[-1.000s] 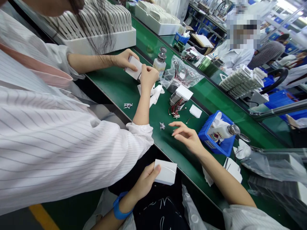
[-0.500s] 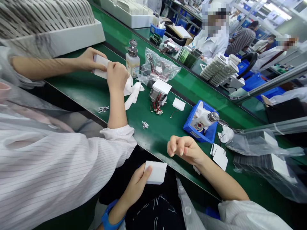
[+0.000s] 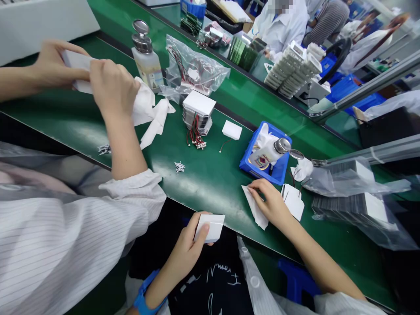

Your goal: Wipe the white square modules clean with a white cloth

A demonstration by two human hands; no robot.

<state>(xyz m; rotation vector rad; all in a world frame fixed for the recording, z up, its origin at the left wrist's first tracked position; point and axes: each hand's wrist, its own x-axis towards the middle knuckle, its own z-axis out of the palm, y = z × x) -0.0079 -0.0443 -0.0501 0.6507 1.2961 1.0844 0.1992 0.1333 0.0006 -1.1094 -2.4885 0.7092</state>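
My left hand (image 3: 189,245) grips a flat white battery pack (image 3: 211,226) over the front edge of the bench, thumb on its top face. Between the fingertips of my right hand (image 3: 269,199) is a white wipe (image 3: 255,208), pinched at its upper end and lying along the green bench. Beyond it stands a blue bin (image 3: 278,171) with a pump bottle (image 3: 267,154) and crumpled white wipes in it. Flat white pieces (image 3: 293,201) lie just right of my right hand. A single wired battery pack (image 3: 232,130) rests farther back, beside a stack of them (image 3: 199,103) with red and black leads.
At left, a co-worker's hands (image 3: 113,89) hold another white block (image 3: 78,70). Near them are a second pump bottle (image 3: 147,63), white wipes (image 3: 157,122) and a clear bag of wires (image 3: 197,72). Small white bits (image 3: 179,166) lie mid-bench. Bagged stacks (image 3: 357,210) sit at right.
My right hand, earlier raised with curled fingers and no wipe visible in them, is now lower and pinches a white wipe. My left hand keeps the battery pack. The view has shifted.
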